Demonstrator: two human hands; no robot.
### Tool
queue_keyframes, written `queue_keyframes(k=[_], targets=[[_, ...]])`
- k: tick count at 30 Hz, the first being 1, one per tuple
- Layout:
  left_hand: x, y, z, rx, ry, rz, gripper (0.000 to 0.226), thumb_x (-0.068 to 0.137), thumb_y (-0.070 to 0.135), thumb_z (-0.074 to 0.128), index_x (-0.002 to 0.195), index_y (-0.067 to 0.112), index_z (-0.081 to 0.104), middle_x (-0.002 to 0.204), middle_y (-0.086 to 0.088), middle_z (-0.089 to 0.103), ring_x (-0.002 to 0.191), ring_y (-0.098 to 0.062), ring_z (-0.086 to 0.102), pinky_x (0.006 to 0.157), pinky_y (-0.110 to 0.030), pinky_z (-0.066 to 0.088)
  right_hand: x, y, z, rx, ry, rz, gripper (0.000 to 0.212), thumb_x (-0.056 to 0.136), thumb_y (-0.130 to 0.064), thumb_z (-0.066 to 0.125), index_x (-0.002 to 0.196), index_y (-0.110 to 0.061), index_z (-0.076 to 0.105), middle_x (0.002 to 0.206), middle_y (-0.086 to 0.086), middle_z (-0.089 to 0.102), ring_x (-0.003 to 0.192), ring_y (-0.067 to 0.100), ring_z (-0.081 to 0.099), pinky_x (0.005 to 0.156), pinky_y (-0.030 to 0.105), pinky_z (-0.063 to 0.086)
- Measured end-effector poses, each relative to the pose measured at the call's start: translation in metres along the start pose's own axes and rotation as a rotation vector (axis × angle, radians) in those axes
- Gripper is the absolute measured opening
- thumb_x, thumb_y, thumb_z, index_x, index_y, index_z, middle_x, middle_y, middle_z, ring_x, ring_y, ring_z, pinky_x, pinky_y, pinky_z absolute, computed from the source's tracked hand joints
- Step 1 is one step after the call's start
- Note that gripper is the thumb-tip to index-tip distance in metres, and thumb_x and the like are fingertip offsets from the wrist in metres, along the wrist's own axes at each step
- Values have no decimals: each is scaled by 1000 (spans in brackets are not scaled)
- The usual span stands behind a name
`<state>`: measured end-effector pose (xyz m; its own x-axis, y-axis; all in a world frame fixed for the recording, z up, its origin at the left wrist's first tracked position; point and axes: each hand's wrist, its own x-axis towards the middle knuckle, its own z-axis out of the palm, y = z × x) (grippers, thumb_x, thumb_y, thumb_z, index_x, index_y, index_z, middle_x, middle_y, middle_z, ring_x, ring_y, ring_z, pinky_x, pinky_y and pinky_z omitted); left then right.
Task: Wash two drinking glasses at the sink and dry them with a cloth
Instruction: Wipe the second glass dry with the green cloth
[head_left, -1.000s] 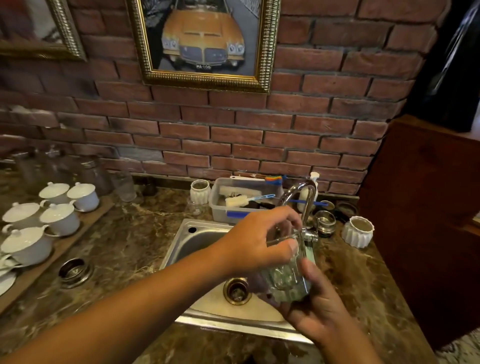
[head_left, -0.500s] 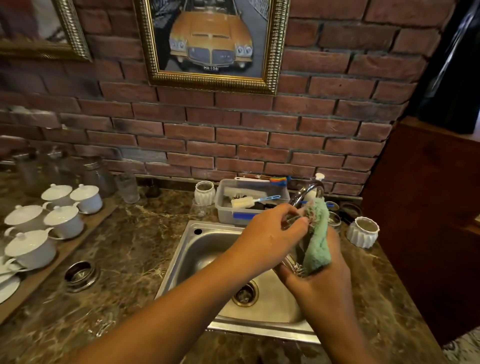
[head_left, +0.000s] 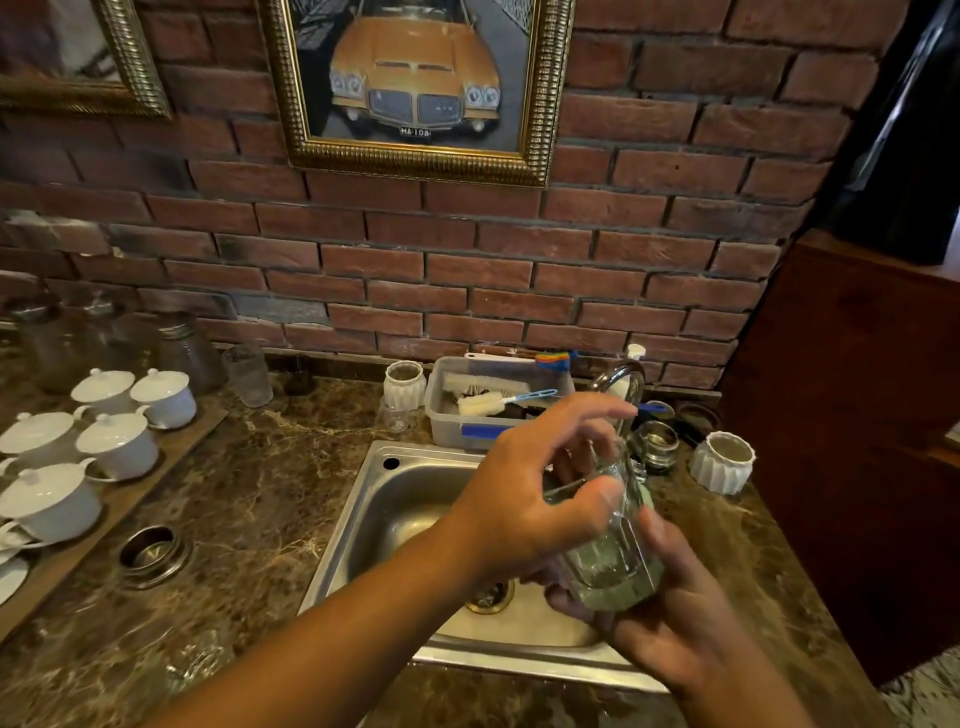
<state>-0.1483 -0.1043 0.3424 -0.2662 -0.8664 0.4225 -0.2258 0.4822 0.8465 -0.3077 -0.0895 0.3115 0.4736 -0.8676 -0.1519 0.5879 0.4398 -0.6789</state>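
Nearest the camera, the right hand (head_left: 675, 613) cradles the base of the drinking glass (head_left: 608, 566). Its fingers curl underneath and its thumb lies up the near side. The glass is held tilted over the right part of the sink (head_left: 384, 499), above the drain.

The left hand (head_left: 524, 499) pinches the glass near the rim, thumb pressed on the outer wall and index finger straight out. Its middle fingers show only as a blur through the glass.

Change noted: half a second ago a green cloth draped over the right hand and covered the top of the glass, with the left fingers bunched at it. That cloth no longer shows plainly, and the left fingers have spread. The greenish tint low in the glass may be cloth or reflection; it cannot be told which.

The left hand hides most of the faucet (head_left: 621, 376). Behind the sink a plastic tub (head_left: 441, 421) holds brushes, its right end covered by the hand. A second glass (head_left: 249, 374) stands well to the left on the marble counter (head_left: 249, 493), by the brick wall (head_left: 519, 270). The jars beyond it are too dim to make out.
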Motion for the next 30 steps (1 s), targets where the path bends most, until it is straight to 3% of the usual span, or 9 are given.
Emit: queue_keyframes(k=[5, 10, 13, 15, 18, 22, 25, 27, 30], targets=[[6, -11, -3, -14, -61, -82, 52, 81, 51, 49, 127, 32, 61, 121, 1, 58, 113, -18, 59, 97, -46, 53, 4, -2, -6, -171, -25, -27, 109, 33, -32, 103, 131, -9, 60, 116, 29, 69, 92, 45, 70, 58, 41, 60], [13, -16, 5, -27, 61, -212, 48, 83, 52, 55, 126, 31, 65, 118, 10, 65, 110, -4, 62, 91, -24, 55, 12, 3, 3, -695, 143, -450, 70, 65, -19, 89, 121, -47, 59, 121, -6, 71, 111, 17, 69, 82, 29, 60], [16, -21, 10, -20, 89, -303, 38, 91, 44, 62, 128, 33, 63, 115, 9, 68, 108, -6, 64, 89, -28, 59, 11, 11, 4, -930, 270, -577, 85, 70, -14, 90, 137, -41, 44, 126, -18, 64, 119, 2, 62, 95, 23, 53], [14, -22, 13, -30, 139, -323, 34, 92, 41, 65, 125, 34, 63, 112, 9, 69, 106, -6, 64, 88, -29, 60, 10, 15, 5, -968, 277, -571, 91, 69, -17, 90, 142, -37, 40, 126, -24, 63, 117, -5, 61, 94, 17, 51], [7, -18, 17, -65, 229, -264, 45, 82, 44, 66, 126, 36, 60, 106, 9, 69, 102, -5, 66, 84, -25, 59, 9, 12, 4, -903, 208, -512, 87, 66, -2, 90, 136, -32, 46, 116, -28, 67, 108, -8, 65, 84, 9, 52], [0, -10, 10, -106, 203, -141, 55, 74, 46, 65, 128, 41, 55, 107, 6, 71, 104, -6, 67, 87, -24, 57, 8, 3, 4, -725, 101, -398, 73, 56, -10, 87, 117, -39, 61, 109, -5, 75, 100, 16, 73, 74, 29, 61], [-1, -4, 3, -171, 129, -88, 57, 74, 44, 64, 130, 41, 53, 110, -2, 71, 109, -17, 67, 93, -34, 56, 3, 2, 4, -317, -51, -190, 91, 41, -18, 99, 125, -17, 64, 114, 18, 74, 100, 36, 73, 77, 45, 62], [-2, -2, 1, -201, 82, -57, 57, 76, 40, 64, 131, 37, 53, 111, -7, 70, 111, -26, 66, 98, -45, 54, 2, 5, 1, -50, -39, -88, 90, 21, -18, 104, 106, -7, 76, 104, 26, 74, 87, 43, 75, 65, 52, 62], [0, -2, 0, -154, 22, -45, 54, 79, 41, 60, 131, 28, 56, 112, -7, 69, 111, -30, 65, 99, -51, 52, -4, 9, 0, 5, -29, -44, 96, 15, -18, 104, 105, -2, 75, 96, 27, 74, 79, 46, 74, 57, 50, 61]])
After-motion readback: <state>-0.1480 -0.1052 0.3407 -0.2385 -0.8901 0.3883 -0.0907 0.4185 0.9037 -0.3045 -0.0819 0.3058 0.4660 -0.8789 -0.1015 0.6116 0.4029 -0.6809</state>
